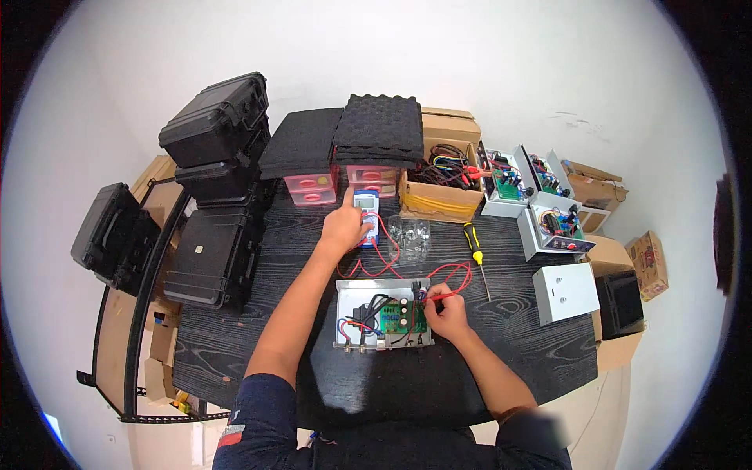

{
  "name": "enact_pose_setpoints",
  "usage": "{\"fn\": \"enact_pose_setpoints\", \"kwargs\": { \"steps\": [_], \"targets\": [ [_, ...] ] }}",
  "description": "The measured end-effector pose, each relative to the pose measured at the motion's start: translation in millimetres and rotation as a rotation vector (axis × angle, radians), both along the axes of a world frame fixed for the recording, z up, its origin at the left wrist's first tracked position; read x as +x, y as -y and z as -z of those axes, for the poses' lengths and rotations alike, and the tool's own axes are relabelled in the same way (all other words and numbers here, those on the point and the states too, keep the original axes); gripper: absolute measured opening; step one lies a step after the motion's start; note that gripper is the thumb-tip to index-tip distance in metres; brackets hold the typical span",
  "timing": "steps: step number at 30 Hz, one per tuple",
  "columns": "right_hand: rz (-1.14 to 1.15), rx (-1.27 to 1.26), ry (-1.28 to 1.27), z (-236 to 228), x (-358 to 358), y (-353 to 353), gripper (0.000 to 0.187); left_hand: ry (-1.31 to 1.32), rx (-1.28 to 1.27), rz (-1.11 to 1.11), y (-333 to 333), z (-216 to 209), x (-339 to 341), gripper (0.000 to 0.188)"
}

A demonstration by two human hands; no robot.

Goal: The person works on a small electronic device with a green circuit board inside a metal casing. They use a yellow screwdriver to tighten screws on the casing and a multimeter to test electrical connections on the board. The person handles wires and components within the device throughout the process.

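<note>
My left hand (343, 227) is at a blue and white multimeter (366, 205), its index finger along the left edge and the thumb over the dial area. Red test leads (385, 252) run from the meter toward my right hand (447, 315). Those fingers are closed on a red test probe (443, 295) at the right end of an open metal enclosure (356, 291). Inside the enclosure lie a green circuit board (394, 319), black parts and coloured wires. The probe's tip is too small to make out.
A yellow-black screwdriver (474, 244) lies right of a clear bag of small parts (410, 239). Behind are a cardboard box of cables (440, 200) and foam sheets (379, 129) on pink drawers (312, 188). Black cases (211, 254) stand left; open units (554, 229) and a white box (565, 292) right.
</note>
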State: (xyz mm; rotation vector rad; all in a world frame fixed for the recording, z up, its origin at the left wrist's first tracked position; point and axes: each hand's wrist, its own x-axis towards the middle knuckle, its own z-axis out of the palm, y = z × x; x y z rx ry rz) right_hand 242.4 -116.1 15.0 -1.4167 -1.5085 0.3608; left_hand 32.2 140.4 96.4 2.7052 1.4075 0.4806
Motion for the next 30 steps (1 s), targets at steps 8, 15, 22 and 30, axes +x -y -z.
{"fn": "enact_pose_setpoints", "kwargs": {
  "steps": [8,15,22,30],
  "targets": [
    [-0.018,0.021,-0.032,1,-1,-1,0.010,0.064,-0.030,0.044,2,5,-3,0.039],
    [-0.018,-0.047,-0.097,7,1,0,0.012,0.038,-0.047,0.074,1,3,-3,0.038],
    [-0.036,0.009,-0.069,4,-3,-5,0.011,0.438,0.169,0.234,-23,28,-35,0.029],
    [-0.006,0.009,-0.055,10,1,-3,0.012,0.747,-0.134,0.371,99,-24,-30,0.036]
  ]
}}
